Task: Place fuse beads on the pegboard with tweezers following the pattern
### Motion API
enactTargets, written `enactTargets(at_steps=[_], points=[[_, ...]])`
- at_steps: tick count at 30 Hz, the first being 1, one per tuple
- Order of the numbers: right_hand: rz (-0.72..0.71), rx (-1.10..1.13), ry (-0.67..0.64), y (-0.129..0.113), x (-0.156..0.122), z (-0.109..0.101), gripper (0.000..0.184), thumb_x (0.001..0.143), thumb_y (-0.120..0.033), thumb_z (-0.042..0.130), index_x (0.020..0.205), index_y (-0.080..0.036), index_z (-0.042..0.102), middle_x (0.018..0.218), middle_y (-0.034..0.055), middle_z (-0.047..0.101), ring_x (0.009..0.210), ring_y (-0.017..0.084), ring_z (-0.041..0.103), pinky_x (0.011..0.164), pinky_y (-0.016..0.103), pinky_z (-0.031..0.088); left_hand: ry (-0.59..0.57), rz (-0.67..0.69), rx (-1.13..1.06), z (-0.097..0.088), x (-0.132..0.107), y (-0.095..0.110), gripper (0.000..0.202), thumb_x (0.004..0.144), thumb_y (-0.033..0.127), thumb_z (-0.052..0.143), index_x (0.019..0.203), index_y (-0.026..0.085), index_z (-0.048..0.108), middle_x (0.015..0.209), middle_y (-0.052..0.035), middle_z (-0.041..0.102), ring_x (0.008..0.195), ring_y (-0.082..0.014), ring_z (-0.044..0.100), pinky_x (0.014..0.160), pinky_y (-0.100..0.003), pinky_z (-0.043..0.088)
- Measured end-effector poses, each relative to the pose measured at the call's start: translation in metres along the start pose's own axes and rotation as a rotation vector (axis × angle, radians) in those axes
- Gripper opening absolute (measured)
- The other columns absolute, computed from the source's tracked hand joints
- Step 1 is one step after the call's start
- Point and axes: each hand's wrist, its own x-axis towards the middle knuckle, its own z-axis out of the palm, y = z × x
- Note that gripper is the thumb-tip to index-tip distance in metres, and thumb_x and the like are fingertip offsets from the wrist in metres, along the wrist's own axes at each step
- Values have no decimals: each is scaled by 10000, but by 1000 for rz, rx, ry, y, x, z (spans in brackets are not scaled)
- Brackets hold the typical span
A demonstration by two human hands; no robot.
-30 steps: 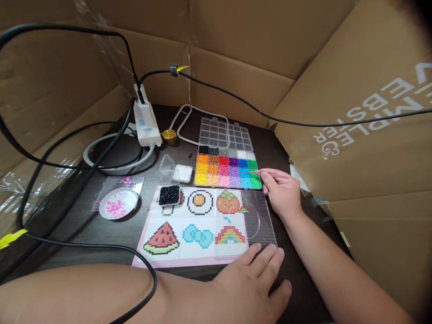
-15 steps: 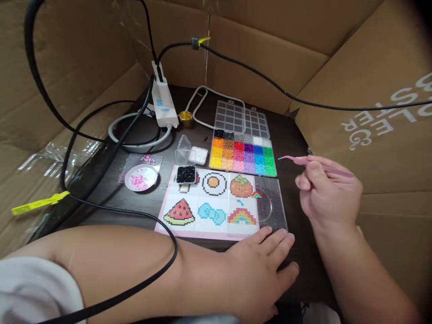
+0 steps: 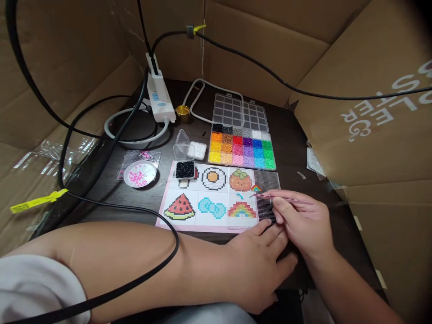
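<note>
Pink tweezers are pinched in my right hand, their tip over the clear pegboard by a few blue beads. A tiny blue bead seems to be at the tip, though it is too small to be sure. My left hand lies flat with fingers spread, fingertips on the pegboard's lower edge. The pegboard partly covers a pattern sheet with a watermelon, a bow, an egg and a rainbow printed on it. A small beaded rainbow sits beside the printed persimmon.
A sorted bead box stands open behind the sheet. Small tubs hold black beads and white beads. To the left is a white dish of pink beads. A power strip, black cables and cardboard walls surround the dark table.
My right hand has moved left and down with the tweezers, from beside the bead box to over the pegboard. The left hand stays on the board's edge. The view has shifted slightly.
</note>
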Motion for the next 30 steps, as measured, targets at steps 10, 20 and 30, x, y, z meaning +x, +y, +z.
enactTargets(at_steps=[10,20,30], points=[[-15,-80,-1,-4,3,10,119,810,-262,700,849,-221,805,785,49,760,448,74,526,410,192,476,-5,0,40,-4,0,1,756,805,557,572,1439,163,453,1477,-203,444,1411,-376,354,1192,-525,83],[-69,-189,-11,-5,4,11,140,810,-265,683,837,-213,809,563,16,660,471,107,560,410,205,444,-18,1,43,-4,0,2,736,815,552,554,1436,168,457,1483,-201,439,1415,-374,344,1189,-529,44],[-72,-189,-15,-7,4,11,134,805,-250,680,833,-211,805,660,39,719,516,127,605,396,213,447,16,-3,28,-1,0,2,732,800,547,575,1422,172,484,1460,-195,466,1390,-379,372,1178,-533,112]])
